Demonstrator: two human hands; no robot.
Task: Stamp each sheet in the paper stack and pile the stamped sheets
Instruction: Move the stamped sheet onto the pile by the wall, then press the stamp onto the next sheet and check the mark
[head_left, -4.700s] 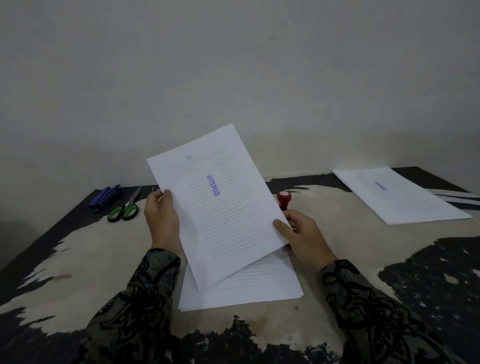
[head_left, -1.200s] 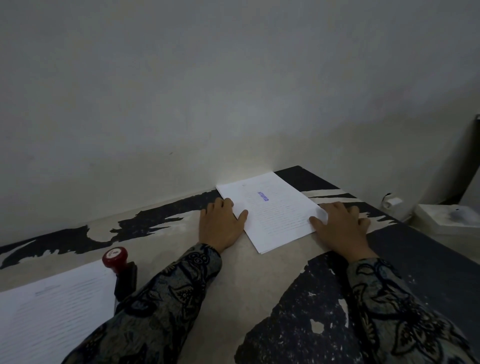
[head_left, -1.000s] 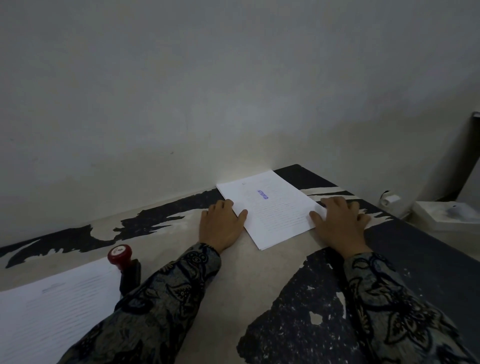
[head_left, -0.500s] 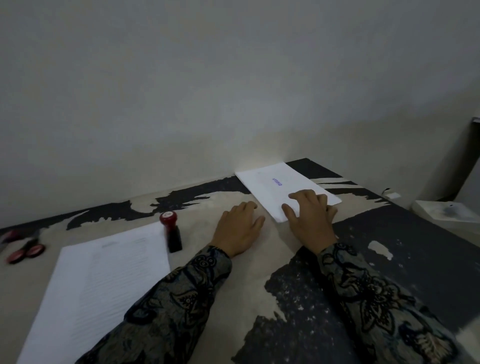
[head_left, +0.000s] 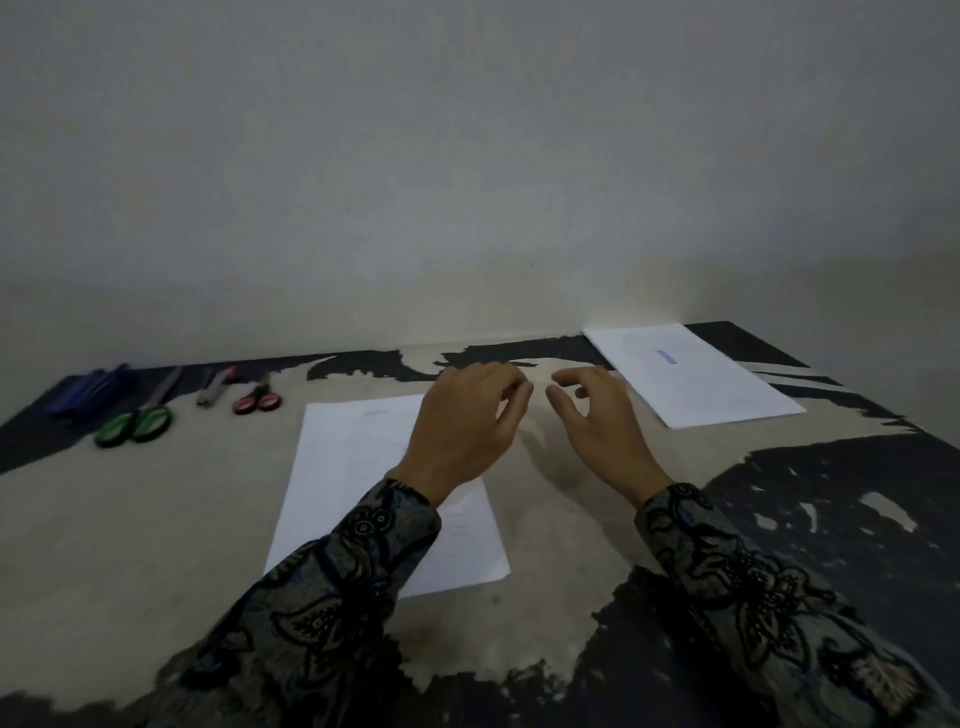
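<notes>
The stack of printed white sheets (head_left: 353, 467) lies flat on the table in front of me, its top sheet without a stamp mark. The stamped pile (head_left: 696, 384) lies at the far right near the wall, with a blue stamp mark (head_left: 666, 357) on its top sheet. My left hand (head_left: 467, 421) hovers over the stack's far right corner, fingers loosely curled, holding nothing. My right hand (head_left: 597, 431) hovers beside it over bare table, also loosely curled, holding nothing. The stamp is not visible; my left hand covers the spot where it stood.
Green-handled scissors (head_left: 135, 423), small red-handled scissors (head_left: 257, 400), a marker (head_left: 215, 384) and blue pens (head_left: 88, 389) lie along the far left. The worn table (head_left: 156, 519) meets the wall at the back; its right edge runs just past the stamped pile.
Both hands have left the stamped pile, lifted and moved left toward the stack. The view has swung left, bringing the scissors and pens into sight. The stamp is hidden now.
</notes>
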